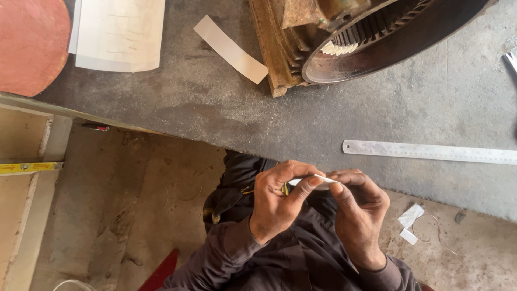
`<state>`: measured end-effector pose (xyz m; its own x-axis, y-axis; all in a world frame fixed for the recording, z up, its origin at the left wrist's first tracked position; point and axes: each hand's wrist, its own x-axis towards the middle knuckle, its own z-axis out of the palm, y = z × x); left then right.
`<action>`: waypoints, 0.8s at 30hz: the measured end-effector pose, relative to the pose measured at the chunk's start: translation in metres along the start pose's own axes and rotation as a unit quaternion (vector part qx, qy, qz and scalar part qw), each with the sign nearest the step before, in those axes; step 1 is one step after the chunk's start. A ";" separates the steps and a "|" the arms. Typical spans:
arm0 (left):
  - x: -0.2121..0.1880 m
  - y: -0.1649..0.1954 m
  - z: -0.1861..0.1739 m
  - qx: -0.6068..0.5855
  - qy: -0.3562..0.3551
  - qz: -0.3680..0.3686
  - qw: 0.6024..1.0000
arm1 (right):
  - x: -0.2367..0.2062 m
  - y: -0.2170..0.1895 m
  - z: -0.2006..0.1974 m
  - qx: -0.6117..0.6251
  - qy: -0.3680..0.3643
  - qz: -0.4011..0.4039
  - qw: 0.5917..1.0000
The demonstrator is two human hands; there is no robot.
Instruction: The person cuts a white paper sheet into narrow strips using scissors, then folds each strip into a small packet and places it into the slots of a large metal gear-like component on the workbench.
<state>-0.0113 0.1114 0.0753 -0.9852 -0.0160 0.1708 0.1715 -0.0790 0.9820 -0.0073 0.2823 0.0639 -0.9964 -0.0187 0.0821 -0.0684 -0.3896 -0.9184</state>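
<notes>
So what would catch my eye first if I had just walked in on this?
Probably the two hands, the left hand and right hand, pinching a small white strip between their fingertips at the bench edge. Next, the big rusty toothed gear at the top, and the steel ruler lying at the right.

White strip (pixel 322 179), silver ruler (pixel 431 152)

**Worktop and what lies on it**

I see a grey worktop (pixel 215 108). A steel ruler (pixel 431 152) lies along its near edge at right, a rusty gear housing (pixel 355 37) at the far edge, a white strip (pixel 230 49) beside it, and paper sheets (pixel 119 33) and a red disc (pixel 29 43) in the far-left corner.
</notes>
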 end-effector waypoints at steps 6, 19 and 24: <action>0.007 0.003 0.003 0.029 0.005 0.037 0.999 | 0.000 0.007 -0.001 -0.009 -0.004 -0.015 1.000; 0.080 -0.007 -0.023 0.576 -0.059 0.479 0.660 | 0.094 -0.033 -0.058 -0.655 -0.149 -0.104 0.733; 0.044 -0.066 0.012 0.578 -0.097 0.319 0.745 | 0.116 -0.040 -0.057 -0.701 -0.206 -0.031 0.682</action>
<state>-0.0660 0.1275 0.0192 -0.7056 0.4701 0.5303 0.5981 0.7964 0.0897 -0.1228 0.3480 0.0878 -0.9106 -0.4124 -0.0261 -0.3776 0.8561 -0.3529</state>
